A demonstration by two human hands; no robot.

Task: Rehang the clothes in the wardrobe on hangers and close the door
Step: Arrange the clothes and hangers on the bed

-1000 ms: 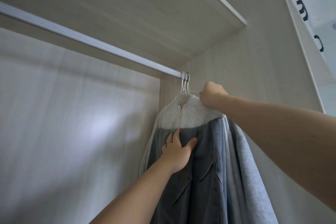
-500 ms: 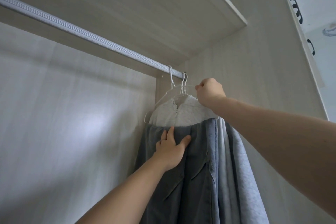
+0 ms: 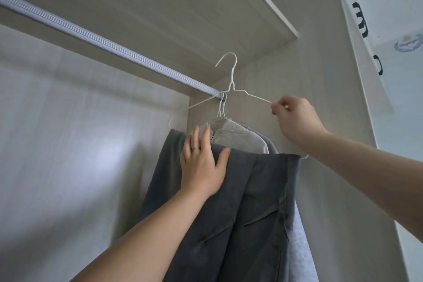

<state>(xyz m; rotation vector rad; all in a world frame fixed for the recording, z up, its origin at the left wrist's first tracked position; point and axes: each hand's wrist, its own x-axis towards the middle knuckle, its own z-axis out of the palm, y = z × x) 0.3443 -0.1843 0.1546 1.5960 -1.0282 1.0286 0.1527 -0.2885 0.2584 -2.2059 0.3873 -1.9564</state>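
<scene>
Head cam: R hand [image 3: 295, 119] pinches the right shoulder wire of a white wire hanger [image 3: 232, 76] btw thumb & fingertips, the other fingers curled in. The hanger's hook is free, on nothing, showing above the rail [image 3: 103, 39] & in front of the shelf [image 3: 251, 7]. A dark grey garment [image 3: 251, 213] is draped over the hanger's lower bar & hangs straight down, folded. L hand [image 3: 201, 165] lies flat on that garment near its top edge, fingers straight, thumb spread, gripping nothing. Behind it, two more hangers [image 3: 221, 107] are hooked at the rail's far right end, w/ a light grey top [image 3: 242, 137] on them, close to the wardrobe side panel [image 3: 320, 98]. A pale blue-grey cloth [image 3: 299, 249] shows at lower right behind the dark garment. Wardrobe door [image 3: 357, 57] w/ black handles stands open at right
</scene>
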